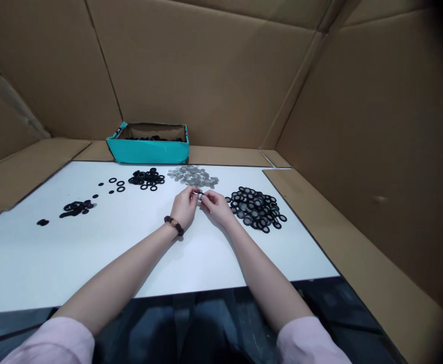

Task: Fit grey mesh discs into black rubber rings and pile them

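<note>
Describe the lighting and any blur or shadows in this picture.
Head view: soft light, with faint shadows on the white work surface near the forearms; head view: blurry darkness along the far right edge, over the cardboard wall; head view: the small piece between left hand and right hand shows too little detail to make out clearly.

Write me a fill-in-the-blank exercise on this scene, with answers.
1. The left hand and right hand hold a small part over the ____ sheet.
2. The bracelet is on the ____ wrist.
3. The grey-centred rings lie to the ____ of both hands.
4. The box stands beyond the sheet's ____ edge.

Missing words: white; left; right; far.
</note>
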Demonstrator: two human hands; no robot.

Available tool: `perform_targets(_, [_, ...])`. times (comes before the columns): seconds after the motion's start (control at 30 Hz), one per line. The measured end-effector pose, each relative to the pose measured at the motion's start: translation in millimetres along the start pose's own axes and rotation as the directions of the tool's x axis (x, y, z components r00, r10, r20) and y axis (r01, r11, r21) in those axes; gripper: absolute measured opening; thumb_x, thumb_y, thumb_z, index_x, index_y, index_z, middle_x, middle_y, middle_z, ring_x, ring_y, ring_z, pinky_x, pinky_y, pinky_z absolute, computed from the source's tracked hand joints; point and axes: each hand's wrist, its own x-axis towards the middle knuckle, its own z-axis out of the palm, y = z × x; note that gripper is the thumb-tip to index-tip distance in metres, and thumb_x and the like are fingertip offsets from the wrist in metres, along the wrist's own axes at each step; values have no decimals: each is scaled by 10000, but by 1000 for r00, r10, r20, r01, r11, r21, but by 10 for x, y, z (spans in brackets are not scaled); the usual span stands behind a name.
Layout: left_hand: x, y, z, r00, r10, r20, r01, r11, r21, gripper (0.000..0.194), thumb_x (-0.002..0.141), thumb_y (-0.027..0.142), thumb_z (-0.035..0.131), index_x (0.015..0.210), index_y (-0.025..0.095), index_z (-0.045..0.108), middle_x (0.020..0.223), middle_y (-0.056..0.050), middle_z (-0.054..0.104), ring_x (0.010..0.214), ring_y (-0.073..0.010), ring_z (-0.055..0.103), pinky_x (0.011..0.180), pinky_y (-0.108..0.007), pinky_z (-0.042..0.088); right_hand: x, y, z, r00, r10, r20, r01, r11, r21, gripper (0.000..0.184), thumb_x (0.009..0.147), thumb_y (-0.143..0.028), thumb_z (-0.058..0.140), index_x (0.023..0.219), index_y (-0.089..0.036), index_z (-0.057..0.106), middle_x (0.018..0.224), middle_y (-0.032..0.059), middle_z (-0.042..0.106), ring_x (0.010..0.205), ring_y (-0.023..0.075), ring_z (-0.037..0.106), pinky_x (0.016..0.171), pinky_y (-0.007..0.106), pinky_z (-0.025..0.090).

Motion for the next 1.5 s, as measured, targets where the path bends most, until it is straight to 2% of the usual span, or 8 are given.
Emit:
perform_targets(0.2, [-4,72,-20,995,-88,42,91,994,-63,205,743,172,504,885,168,652,670,-8,633,640,-142,569,661,-255,437,7,36,3,990,-109,-93,92,981,-172,174,722,-353,496,727,-182,526,654,-11,533,614,122,478,616,254,393])
perform_targets(0.43, [62,16,-88,993,-37,116,43,998,-55,96,707,221,551,730,170,629,731,-18,638,669,-143,531,682,-271,422,-43,-15,-40,997,-71,-6,66,948,-312,134,748,-302,477,672,-194,500,580,-22,515,563,128,460,588,255,358])
perform_targets(0.73, [76,-69,-27,985,-81,152,112,971,-209,127,717,279,528,706,163,580,712,-23,613,698,-148,532,684,-275,422,-65,-92,-59,985,-103,-138,70,973,-221,147,743,-312,513,681,-181,540,598,-9,550,581,128,493,606,258,387])
perform_targets(0.87, [68,-44,-67,974,-43,221,73,989,-127,166,726,302,507,677,162,580,664,-13,589,655,-143,515,652,-271,403,-52,-91,-59,986,-3,-167,-12,996,-88,162,696,-326,574,670,-166,569,552,-19,541,502,103,462,534,250,385])
perform_targets(1.0, [82,-5,-161,953,30,303,-37,999,20,165,723,298,508,691,165,601,663,-9,599,615,-137,485,623,-267,383,-46,-100,-87,977,212,-25,-210,976,56,221,646,-355,641,602,-164,538,464,-28,512,406,85,441,437,237,374])
perform_targets(1.1, [102,-7,-191,944,57,326,-52,998,-26,167,725,294,507,752,164,608,723,-17,629,642,-139,506,636,-264,395,-56,-110,-95,965,255,56,-260,959,110,280,605,-397,687,595,-164,533,489,-5,559,420,93,490,437,237,405])
perform_targets(1.33, [101,-68,-77,967,-62,246,74,996,-40,137,728,264,498,667,162,566,660,-14,586,652,-144,507,622,-268,383,-85,-62,-21,989,143,-38,-144,990,-10,275,658,-417,628,586,-180,508,466,-20,537,418,86,459,445,226,366])
perform_targets(1.5, [67,-63,-1,952,-153,266,227,934,-276,176,718,281,521,589,164,490,552,9,485,554,-112,450,547,-248,366,-65,-24,-17,990,124,-64,-128,990,-61,308,713,-458,546,578,-185,493,475,-23,502,446,92,431,469,236,338])
